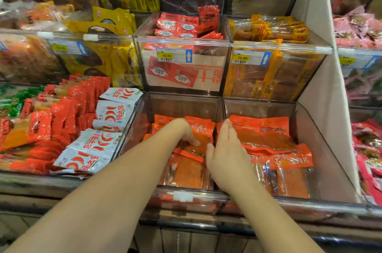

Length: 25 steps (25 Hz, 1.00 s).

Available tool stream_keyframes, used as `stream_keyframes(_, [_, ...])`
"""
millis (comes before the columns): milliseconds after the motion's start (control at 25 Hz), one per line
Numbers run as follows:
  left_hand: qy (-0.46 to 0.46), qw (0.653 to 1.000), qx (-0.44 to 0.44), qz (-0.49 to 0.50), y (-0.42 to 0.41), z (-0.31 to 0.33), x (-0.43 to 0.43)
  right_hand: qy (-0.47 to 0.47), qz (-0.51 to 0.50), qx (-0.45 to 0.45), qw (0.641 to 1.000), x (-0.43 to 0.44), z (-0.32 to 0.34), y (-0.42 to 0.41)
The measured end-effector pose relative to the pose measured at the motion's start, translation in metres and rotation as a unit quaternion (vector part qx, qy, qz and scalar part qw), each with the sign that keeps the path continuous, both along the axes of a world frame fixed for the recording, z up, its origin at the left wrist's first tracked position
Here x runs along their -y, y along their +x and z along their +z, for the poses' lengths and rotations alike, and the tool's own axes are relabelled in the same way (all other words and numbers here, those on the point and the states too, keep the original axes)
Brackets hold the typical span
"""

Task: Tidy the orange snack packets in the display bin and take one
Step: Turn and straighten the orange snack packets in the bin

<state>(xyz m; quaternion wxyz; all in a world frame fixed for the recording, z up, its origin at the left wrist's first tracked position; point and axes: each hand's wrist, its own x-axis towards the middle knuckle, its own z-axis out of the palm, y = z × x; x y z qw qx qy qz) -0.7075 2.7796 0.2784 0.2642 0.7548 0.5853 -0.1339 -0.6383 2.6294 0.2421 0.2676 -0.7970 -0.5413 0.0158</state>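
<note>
Orange snack packets (189, 170) lie in loose stacks in a clear display bin (144, 120) at the lower middle of the shelf. More of the same orange packets (268, 135) fill the bin compartment to its right. My left hand (185, 130) reaches into the left compartment. Its fingers bend down out of sight behind upright packets (201, 129), and its thumb lies on their front. My right hand (227, 149) stands on edge with straight fingers along the divider between the two compartments, touching the packets.
White chilli packets (97, 145) and red packets (62, 116) fill the bins on the left. Pink packets (368, 149) sit at the right. Above are bins of red packets (182, 25) and yellow-orange packets (270, 29), with price tags (173, 55) on their fronts.
</note>
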Motion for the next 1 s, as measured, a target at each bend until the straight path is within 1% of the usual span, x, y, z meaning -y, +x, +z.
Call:
stream_keyframes(80, [-0.002,1.0,0.026,0.003,-0.002,-0.003,-0.002,0.006,-0.002,-0.009,1.0,-0.001,-0.001,0.001])
stream_keyframes(160, [0.013,0.997,0.078,0.017,-0.006,-0.007,-0.003,0.015,0.002,-0.02,1.0,-0.002,-0.003,0.002])
stream_keyframes(200, [0.037,0.991,0.122,0.028,-0.011,-0.007,-0.001,0.019,0.006,-0.03,0.999,-0.001,-0.003,0.003])
stream_keyframes(280, [0.105,0.966,0.233,0.045,-0.026,-0.007,0.005,0.044,0.012,-0.035,0.998,0.0,-0.003,0.006])
stream_keyframes(360, [0.142,0.922,0.355,0.064,-0.051,-0.006,0.022,0.103,0.007,-0.009,0.995,0.002,0.0,0.009])
stream_keyframes(400, [0.148,0.892,0.42,0.075,-0.063,-0.007,0.034,0.14,0.01,-0.002,0.99,0.004,0.003,0.008])
stream_keyframes(440, [0.152,0.859,0.482,0.085,-0.075,-0.008,0.048,0.175,0.022,-0.016,0.984,0.004,0.006,0.007])
stream_keyframes(480, [0.148,0.824,0.538,0.094,-0.085,-0.011,0.061,0.197,0.042,-0.057,0.978,0.005,0.01,0.005])
stream_keyframes(520, [0.136,0.792,0.588,0.098,-0.093,-0.013,0.072,0.199,0.066,-0.124,0.97,0.006,0.014,0.002])
stream_keyframes(560, [0.12,0.767,0.623,0.096,-0.098,-0.016,0.08,0.185,0.093,-0.204,0.957,0.006,0.018,-0.001])
stream_keyframes(600, [0.103,0.754,0.642,0.09,-0.102,-0.018,0.085,0.171,0.118,-0.266,0.942,0.004,0.019,-0.002])
stream_keyframes(720, [0.059,0.757,0.649,0.052,-0.106,-0.023,0.085,0.188,0.155,-0.335,0.91,0.0,0.015,-0.001])
stream_keyframes(800, [0.06,0.762,0.644,0.034,-0.11,-0.026,0.083,0.209,0.163,-0.352,0.898,0.002,0.014,0.0])
stream_keyframes(880, [0.064,0.765,0.64,0.028,-0.112,-0.03,0.083,0.214,0.171,-0.344,0.898,0.005,0.013,0.002])
stream_keyframes(920, [0.066,0.764,0.641,0.032,-0.113,-0.031,0.083,0.21,0.17,-0.34,0.901,0.006,0.013,0.002])
stream_keyframes(1000, [0.072,0.75,0.656,0.036,-0.113,-0.031,0.085,0.205,0.173,-0.34,0.901,0.008,0.013,0.003])
